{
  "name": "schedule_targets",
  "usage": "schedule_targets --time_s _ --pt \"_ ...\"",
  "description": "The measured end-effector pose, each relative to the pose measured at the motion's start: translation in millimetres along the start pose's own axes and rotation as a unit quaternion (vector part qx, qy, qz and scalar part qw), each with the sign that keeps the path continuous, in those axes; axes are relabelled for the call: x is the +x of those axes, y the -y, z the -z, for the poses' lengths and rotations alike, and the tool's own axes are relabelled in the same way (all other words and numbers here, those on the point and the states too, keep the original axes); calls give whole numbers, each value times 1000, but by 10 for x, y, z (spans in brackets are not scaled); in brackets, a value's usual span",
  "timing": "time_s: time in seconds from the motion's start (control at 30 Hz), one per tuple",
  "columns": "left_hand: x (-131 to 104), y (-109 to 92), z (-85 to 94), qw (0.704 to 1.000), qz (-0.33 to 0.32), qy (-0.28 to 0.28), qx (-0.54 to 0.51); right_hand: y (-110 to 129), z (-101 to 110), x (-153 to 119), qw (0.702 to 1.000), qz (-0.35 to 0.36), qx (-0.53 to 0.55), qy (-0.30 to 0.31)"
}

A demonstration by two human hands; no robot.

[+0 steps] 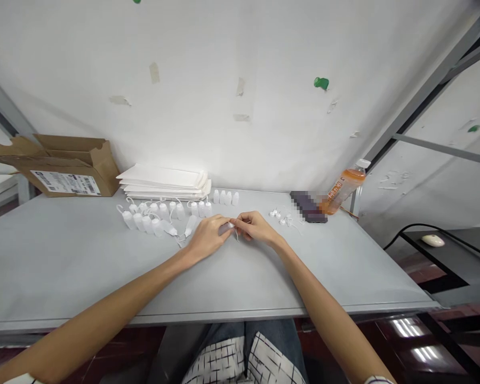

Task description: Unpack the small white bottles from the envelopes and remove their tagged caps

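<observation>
My left hand is closed around a small white plastic squeeze bottle, its tip pointing right. The fingers of my right hand pinch at the tip of that bottle, and a thin strap hangs down below it. Whether a cap is between the right fingers is hidden. Left of my hands stand several similar bottles with looped cap straps; a few lie on their sides. Behind my left hand is a short row of bottles without straps. Loose white caps with straps lie to the right of my right hand.
On the grey table, an open cardboard box stands at the back left, beside stacked white sheets. A dark, partly blurred phone-like object and a leaning bottle of orange drink are at the back right. A wall rises behind.
</observation>
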State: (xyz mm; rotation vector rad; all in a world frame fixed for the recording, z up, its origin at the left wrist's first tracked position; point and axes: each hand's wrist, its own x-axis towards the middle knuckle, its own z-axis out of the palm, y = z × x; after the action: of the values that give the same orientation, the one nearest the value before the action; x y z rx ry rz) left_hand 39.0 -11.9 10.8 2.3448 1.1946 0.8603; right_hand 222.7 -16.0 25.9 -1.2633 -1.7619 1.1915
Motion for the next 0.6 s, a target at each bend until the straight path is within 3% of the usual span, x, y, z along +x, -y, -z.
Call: schedule_targets --time_s 0.27,0.5,0.6 --pt "19 26 -14 1000 -6 -15 -21 -56 46 37 998 -31 44 31" --pt "56 67 19 996 -1 -80 -45 -7 85 12 992 -35 122 23" --pt "58 71 20 995 -13 -82 -57 6 98 9 990 -30 137 21"
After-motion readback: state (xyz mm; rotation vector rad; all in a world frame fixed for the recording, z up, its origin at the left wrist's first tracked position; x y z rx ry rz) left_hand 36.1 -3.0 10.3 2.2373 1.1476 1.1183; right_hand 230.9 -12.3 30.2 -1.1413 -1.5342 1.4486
